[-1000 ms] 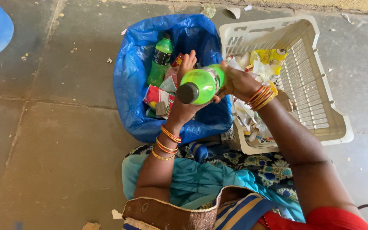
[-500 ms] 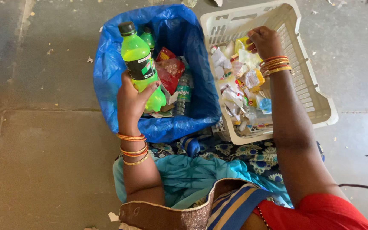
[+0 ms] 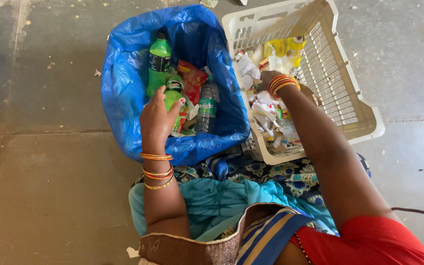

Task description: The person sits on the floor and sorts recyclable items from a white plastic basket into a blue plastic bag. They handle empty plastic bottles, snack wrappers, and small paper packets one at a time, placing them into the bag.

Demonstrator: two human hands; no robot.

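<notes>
My left hand (image 3: 155, 118) is closed around the base of a bright green plastic bottle (image 3: 173, 94), which it holds low inside a blue plastic bag (image 3: 119, 93). In the bag lie a second green bottle (image 3: 159, 61), a clear bottle (image 3: 206, 105) and a red wrapper (image 3: 191, 74). My right hand (image 3: 265, 79) reaches down into the wrappers and paper scraps (image 3: 271, 115) in a white slatted basket (image 3: 342, 93). Its fingers are hidden among the litter. A yellow wrapper (image 3: 285, 47) lies at the basket's far end.
Bag and basket stand side by side on a grey stone floor (image 3: 50, 172) with scattered crumbs. Blue patterned cloth (image 3: 231, 196) covers my lap just below them. A dark cable (image 3: 418, 211) runs along the floor at the right.
My left hand took the green bottle from my right hand, swung it left and lowered it into the blue bag. My right hand went back to the basket and dipped into the litter.
</notes>
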